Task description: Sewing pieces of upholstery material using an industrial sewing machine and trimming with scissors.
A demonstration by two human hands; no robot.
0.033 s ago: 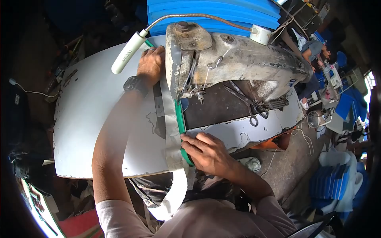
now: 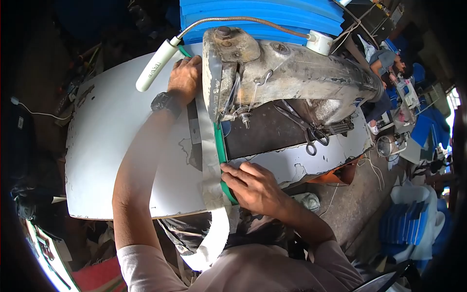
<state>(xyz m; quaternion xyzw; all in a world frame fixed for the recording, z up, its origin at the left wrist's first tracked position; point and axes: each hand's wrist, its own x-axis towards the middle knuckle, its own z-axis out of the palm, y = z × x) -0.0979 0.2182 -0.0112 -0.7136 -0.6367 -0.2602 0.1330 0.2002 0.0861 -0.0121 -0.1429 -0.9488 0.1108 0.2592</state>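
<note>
A worker at an industrial sewing station, seen from above. Near edge of the white-topped table (image 2: 112, 160): a long pale grey fabric strip (image 2: 210, 160) w/ a green edging tape (image 2: 223, 155) hangs off toward the lap. The right hand (image 2: 255, 187) lies flat, fingers pressed on strip & tape just short of the near edge; grip not closed round anything. Mid-table, the strip runs under the worn, grimy grey metal sewing machine (image 2: 292, 80). Far edge: the left hand (image 2: 185, 78), black wristwatch (image 2: 164, 103) on the wrist, rests curled on the strip behind the machine; can't tell if it pinches. Steel scissors (image 2: 311, 138) lie on the machine bed. Risks, as judged: uneven pull btwn the hands could slide the tape off the strip's edge; right fingers sit close to the feed line, needle hidden; the hanging tail may drag.
</note>
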